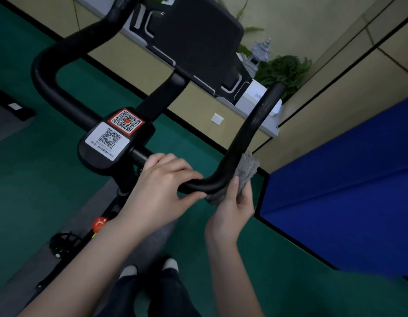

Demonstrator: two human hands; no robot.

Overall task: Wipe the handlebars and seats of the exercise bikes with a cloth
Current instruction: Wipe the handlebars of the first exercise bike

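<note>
fingers [189, 177] of the left hand [161, 191] curl over the near crossbar of the handlebar [251, 131], thumb underneath, gripping it just right of the centre housing. fingers of the right hand [232, 209] pinch a grey cloth [246, 168] and press it against the outer side of the right bend of the bar; cloth folds show above and below the tube, touching it.

green floor [49, 184] fills most of the view, a grey mat [68, 227] under the bike. blue panel [349, 184] stands at right, close to the cloth hand. beige wall [335, 26] with dark seams runs along the far side.

black handlebar loops far on the left side and rises to a free end at far right. black console back [194, 42] sits far of the bar on its stem. centre housing [113, 143] carries two qr stickers, one white, one red-bordered.

potted fern [285, 72] and a small grey pagoda ornament [260, 53] sit far right on a white ledge. orange knob [100, 223] on the frame, near left. black cable coil [61, 243] on the mat. two shoe tips [150, 266] at near centre. white wall socket [217, 119] low on the wall.
</note>
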